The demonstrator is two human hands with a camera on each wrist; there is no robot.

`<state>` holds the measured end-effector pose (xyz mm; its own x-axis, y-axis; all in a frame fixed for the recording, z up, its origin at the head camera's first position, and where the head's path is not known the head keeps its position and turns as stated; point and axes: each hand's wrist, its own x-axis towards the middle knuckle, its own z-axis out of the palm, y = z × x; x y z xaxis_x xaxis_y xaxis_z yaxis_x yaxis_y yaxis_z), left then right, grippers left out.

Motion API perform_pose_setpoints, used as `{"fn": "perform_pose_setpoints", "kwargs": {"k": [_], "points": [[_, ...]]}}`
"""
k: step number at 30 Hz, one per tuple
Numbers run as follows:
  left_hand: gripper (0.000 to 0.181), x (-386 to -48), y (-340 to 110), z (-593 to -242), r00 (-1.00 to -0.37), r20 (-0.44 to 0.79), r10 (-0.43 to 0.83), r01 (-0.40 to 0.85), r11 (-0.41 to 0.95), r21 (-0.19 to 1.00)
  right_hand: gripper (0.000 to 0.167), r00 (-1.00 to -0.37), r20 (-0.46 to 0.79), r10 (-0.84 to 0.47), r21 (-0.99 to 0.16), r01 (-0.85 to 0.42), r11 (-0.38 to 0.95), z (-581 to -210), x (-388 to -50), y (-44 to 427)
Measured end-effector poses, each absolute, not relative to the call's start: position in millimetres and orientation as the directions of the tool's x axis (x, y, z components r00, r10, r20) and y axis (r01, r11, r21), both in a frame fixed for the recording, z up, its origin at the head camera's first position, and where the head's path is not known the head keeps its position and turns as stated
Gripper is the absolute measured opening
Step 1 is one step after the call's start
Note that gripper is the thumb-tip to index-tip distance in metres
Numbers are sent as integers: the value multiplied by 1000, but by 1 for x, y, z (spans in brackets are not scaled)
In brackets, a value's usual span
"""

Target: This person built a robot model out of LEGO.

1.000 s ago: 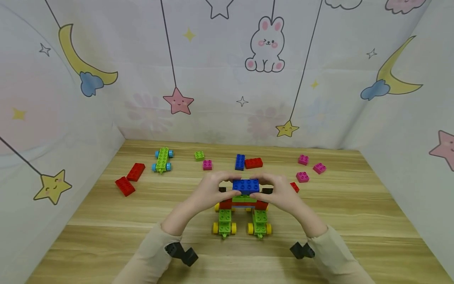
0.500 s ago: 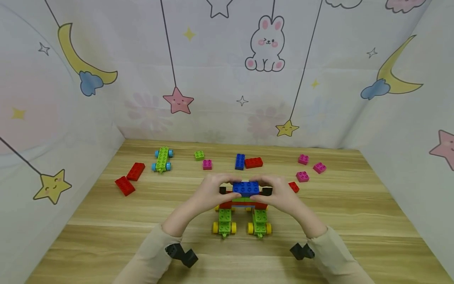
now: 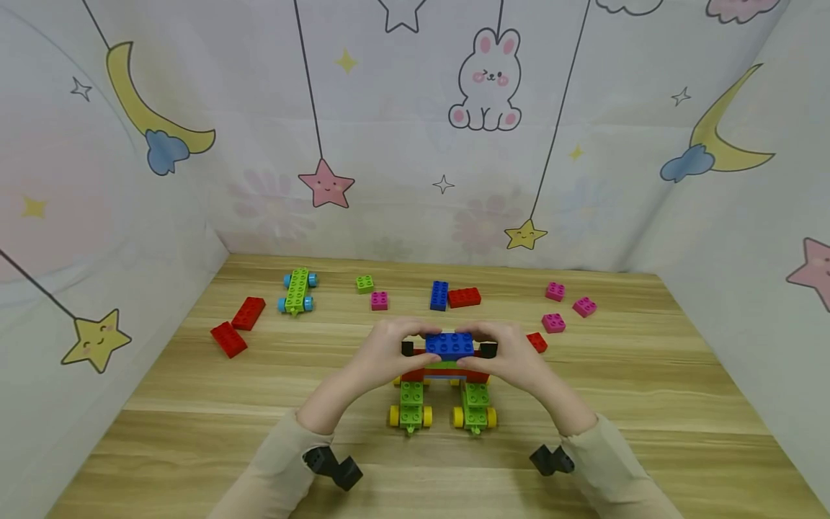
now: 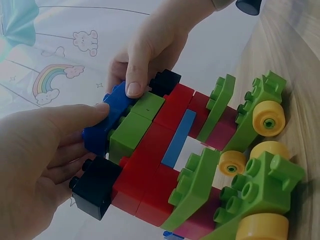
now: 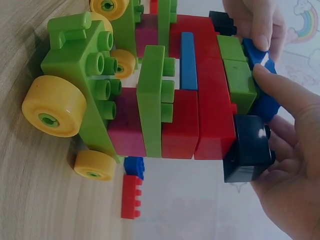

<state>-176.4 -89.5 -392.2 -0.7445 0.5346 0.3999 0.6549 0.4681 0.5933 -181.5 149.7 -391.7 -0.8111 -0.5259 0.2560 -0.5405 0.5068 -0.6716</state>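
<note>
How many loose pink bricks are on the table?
4. One pink brick lies near the small green brick; three sit to the right: the back one, rightmost one and nearest one. The build may hide more.

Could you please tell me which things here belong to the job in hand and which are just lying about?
Belonging to the job:
held blue brick
yellow-wheeled build beneath it

Apparently just lying about:
green base with blue wheels
small green brick
other blue brick
four loose pink bricks
loose red bricks
</note>
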Motion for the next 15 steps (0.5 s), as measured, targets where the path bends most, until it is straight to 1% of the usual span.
{"fn": "perform_pose_setpoints", "kwargs": {"k": [15], "points": [[35, -180, -90, -394, -763, 370, 530, 629, 474, 616, 40, -824, 221, -522, -688, -511, 515, -389, -182, 148]]}}
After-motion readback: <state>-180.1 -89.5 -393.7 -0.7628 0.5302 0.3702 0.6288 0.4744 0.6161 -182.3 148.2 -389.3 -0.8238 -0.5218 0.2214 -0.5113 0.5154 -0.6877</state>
